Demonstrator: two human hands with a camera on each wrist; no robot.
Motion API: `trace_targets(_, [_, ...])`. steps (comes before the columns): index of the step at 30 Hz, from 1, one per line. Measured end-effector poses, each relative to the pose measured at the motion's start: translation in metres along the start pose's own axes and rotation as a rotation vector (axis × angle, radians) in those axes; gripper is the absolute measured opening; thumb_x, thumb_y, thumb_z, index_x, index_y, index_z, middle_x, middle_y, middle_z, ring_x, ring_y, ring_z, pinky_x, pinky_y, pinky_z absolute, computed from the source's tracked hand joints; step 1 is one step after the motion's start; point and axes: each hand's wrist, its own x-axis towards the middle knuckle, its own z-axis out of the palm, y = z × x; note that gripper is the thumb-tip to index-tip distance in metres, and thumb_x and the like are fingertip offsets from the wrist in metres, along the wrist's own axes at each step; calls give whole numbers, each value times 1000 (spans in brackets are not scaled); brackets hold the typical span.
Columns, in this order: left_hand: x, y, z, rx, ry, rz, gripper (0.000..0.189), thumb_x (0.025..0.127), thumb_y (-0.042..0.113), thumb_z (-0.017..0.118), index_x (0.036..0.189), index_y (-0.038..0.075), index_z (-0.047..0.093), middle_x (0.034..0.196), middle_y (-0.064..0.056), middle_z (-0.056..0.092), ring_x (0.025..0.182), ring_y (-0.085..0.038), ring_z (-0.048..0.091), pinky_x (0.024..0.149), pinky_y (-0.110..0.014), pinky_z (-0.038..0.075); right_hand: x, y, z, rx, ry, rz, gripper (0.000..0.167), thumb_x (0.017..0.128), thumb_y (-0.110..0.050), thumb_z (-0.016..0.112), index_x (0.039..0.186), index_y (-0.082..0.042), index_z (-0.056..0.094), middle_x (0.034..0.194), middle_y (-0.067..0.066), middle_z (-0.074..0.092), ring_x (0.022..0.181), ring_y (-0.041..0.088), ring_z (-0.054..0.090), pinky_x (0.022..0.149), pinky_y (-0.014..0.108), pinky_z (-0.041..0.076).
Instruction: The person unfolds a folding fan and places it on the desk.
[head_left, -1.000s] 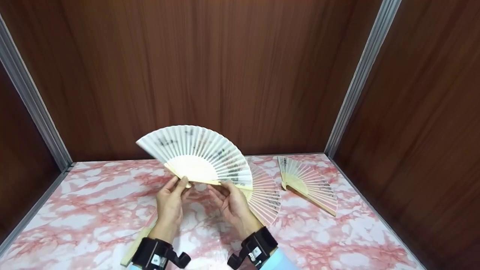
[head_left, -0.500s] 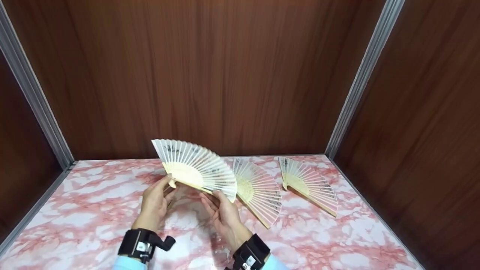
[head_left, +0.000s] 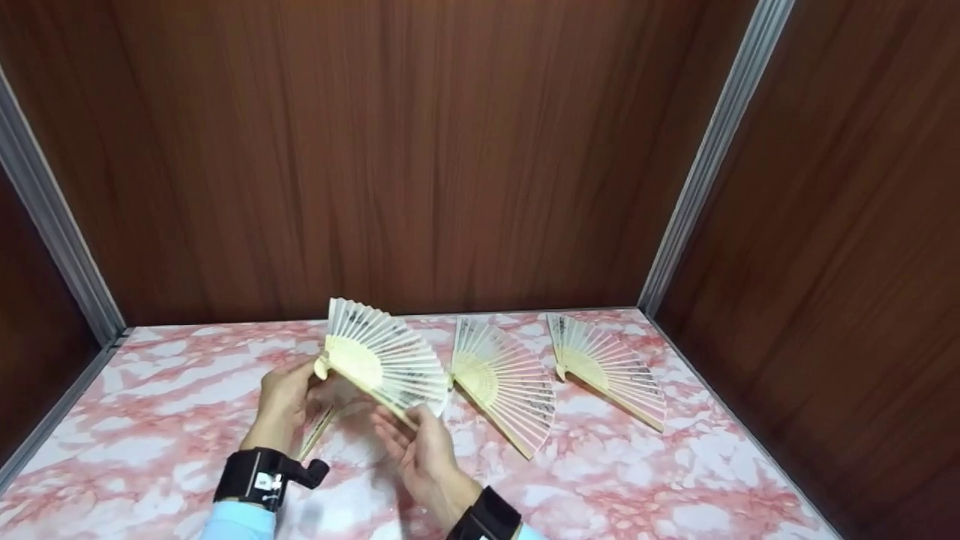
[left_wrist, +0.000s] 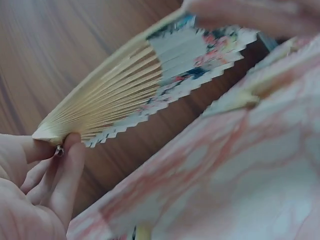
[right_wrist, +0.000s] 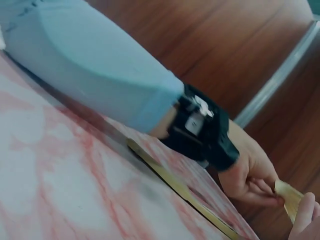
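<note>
An open white folding fan [head_left: 386, 364] with painted flowers [left_wrist: 220, 47] and pale wooden ribs hangs over the table, tilted down to the right. At its pivot end, my left hand [head_left: 281, 405] pinches it between thumb and fingers; the small metal pivot ring [left_wrist: 60, 150] shows there. My right hand [head_left: 427, 454] holds the lower guard stick near its outer end, thumb on top and fingers beneath. Just right of the held fan lies a spread pink-and-white fan [head_left: 504, 382]. Beneath my left hand a folded fan [head_left: 318, 433] is partly hidden; its long stick [right_wrist: 175, 187] shows in the right wrist view.
Another spread pink-and-white fan [head_left: 609, 375] lies farther right on the pink marbled table [head_left: 660, 495]. Brown wood-grain panels [head_left: 450, 150] stand at the back and sides, with metal posts [head_left: 705, 165] at the corners. Both wrists wear black camera bands [head_left: 251, 480].
Both hands have lowered the white fan and turned it clockwise, so its guard stick slopes down to the right. My left hand has moved left, and the neighbouring pink-and-white fan is uncovered.
</note>
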Motion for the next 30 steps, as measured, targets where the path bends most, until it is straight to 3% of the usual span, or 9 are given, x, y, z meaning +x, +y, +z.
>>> trace_targets(2, [3, -2, -5, 31, 10, -9, 9, 105, 8, 70, 112, 5, 76, 75, 10, 77, 72, -2, 75, 74, -20, 67, -3, 5, 1, -26, -9, 25, 34, 102, -8, 45, 127, 9, 60, 106, 13, 84, 90, 14, 82, 88, 20, 68])
trace_targets(7, [8, -7, -14, 109, 23, -31, 35, 104, 11, 72, 135, -3, 69, 77, 10, 77, 73, -2, 74, 73, -21, 66, -3, 15, -2, -69, -31, 70, 37, 100, -2, 47, 130, 14, 61, 109, 16, 84, 90, 12, 82, 88, 18, 67])
trace_targets(13, [15, -13, -24, 190, 37, -83, 40, 104, 16, 73, 138, -3, 66, 74, 9, 77, 71, -5, 76, 68, -22, 65, 1, 23, -8, -93, -33, 128, 35, 102, 1, 48, 130, 15, 61, 109, 15, 82, 91, 12, 81, 90, 18, 66])
trace_targets(17, [19, -16, -28, 195, 9, -101, 50, 105, 15, 72, 147, -7, 57, 74, 8, 77, 69, -5, 77, 69, -21, 66, 4, 27, -11, -88, -2, 147, 33, 101, 2, 48, 128, 15, 61, 106, 17, 82, 89, 13, 81, 92, 19, 67])
trace_targets(23, [24, -16, -29, 211, -40, -94, 57, 107, 14, 68, 155, -8, 48, 78, 12, 76, 73, -1, 75, 74, -17, 66, 9, 30, -14, -79, 20, 161, 29, 103, 2, 48, 126, 13, 62, 100, 15, 83, 88, 14, 81, 92, 20, 67])
trace_targets(30, [25, -15, -28, 205, -25, -101, 57, 107, 9, 67, 156, -12, 46, 76, 10, 75, 72, -2, 76, 77, -18, 67, 10, 31, -15, -69, 19, 172, 30, 107, 2, 45, 129, 14, 61, 101, 14, 82, 89, 14, 81, 92, 20, 66])
